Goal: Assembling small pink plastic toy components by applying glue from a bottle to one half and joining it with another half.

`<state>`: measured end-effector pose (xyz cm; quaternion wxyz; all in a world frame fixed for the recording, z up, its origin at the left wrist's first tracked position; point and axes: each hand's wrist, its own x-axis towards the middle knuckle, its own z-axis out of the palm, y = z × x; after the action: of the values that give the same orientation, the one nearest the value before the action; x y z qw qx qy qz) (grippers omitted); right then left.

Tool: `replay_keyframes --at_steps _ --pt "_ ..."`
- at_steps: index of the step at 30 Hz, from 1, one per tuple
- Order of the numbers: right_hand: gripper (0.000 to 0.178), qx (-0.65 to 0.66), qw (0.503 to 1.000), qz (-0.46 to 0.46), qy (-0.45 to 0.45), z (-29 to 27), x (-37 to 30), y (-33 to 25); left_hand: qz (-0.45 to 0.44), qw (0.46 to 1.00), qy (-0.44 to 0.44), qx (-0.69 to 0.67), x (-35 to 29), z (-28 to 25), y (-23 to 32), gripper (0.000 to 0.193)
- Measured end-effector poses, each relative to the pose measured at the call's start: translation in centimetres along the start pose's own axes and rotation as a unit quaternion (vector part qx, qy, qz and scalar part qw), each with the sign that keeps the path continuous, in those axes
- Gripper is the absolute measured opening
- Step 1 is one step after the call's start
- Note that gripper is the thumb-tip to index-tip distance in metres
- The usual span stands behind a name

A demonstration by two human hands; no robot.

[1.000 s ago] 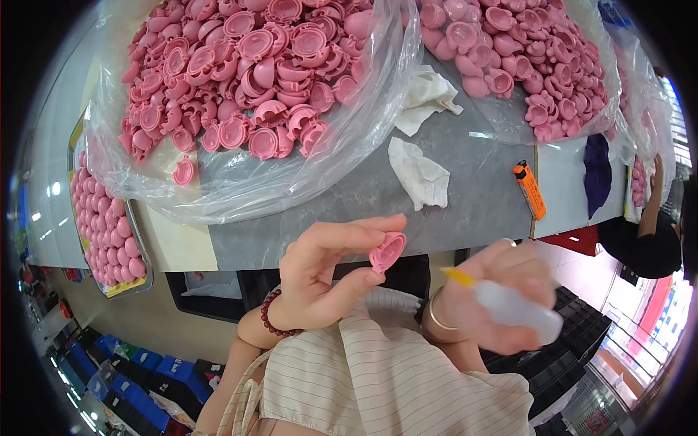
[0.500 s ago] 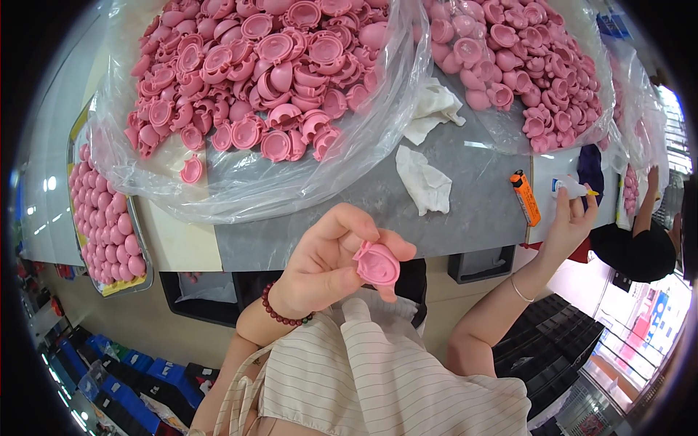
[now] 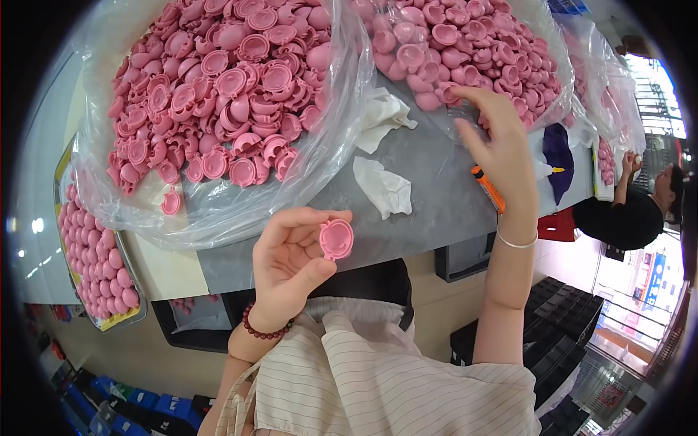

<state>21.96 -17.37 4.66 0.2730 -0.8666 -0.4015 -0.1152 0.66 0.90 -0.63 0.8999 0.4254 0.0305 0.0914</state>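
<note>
Pinching 1 pink shell (image 3: 337,239) between left hand (image 3: 285,265) thumb and fingers, near the edge of the table (image 3: 440,190); with a loosened thumb, could drop it. Poised with the right hand (image 3: 503,152), digits spread apart, at the right-hand pile of pink pieces (image 3: 502,52) (cannot tell whether touching); by hooking the clear bag (image 3: 566,89), might drag pieces loose, or, by swinging the wrist, knock the yellow-tipped bottle (image 3: 544,170).

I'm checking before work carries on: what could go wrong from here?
The pink shell, pinched in the left hand, could slip. The right hand, at the edge of the pile of pink pieces, might spill some. It may also nudge the white bottle that shows close beside it.
</note>
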Motion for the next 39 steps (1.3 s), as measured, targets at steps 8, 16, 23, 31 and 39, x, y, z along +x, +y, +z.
replay_keyframes --at_steps 8,16,23,31,39 --pt "0.016 0.031 0.999 0.022 0.011 0.8 0.3 0.2 0.005 1.0 -0.024 -0.014 0.3 -0.4 -0.1 0.042" --pt "0.018 0.21 0.948 0.168 -0.171 0.6 -5.0 -4.7 0.006 0.999 -0.026 -0.044 0.1 -0.5 -0.2 0.042" --pt "0.028 0.195 0.955 0.117 -0.19 0.4 -5.8 -3.9 0.004 0.999 -0.026 -0.044 0.0 -0.5 -0.1 0.042" --pt "0.029 0.058 0.986 0.141 -0.067 1.4 -5.9 -5.2 0.007 0.999 -0.021 -0.029 0.0 -0.2 -0.2 0.043" --pt "0.029 0.174 0.983 0.036 0.036 1.7 -6.9 -8.1 0.019 0.998 -0.026 0.047 -0.4 0.3 -0.2 0.04"
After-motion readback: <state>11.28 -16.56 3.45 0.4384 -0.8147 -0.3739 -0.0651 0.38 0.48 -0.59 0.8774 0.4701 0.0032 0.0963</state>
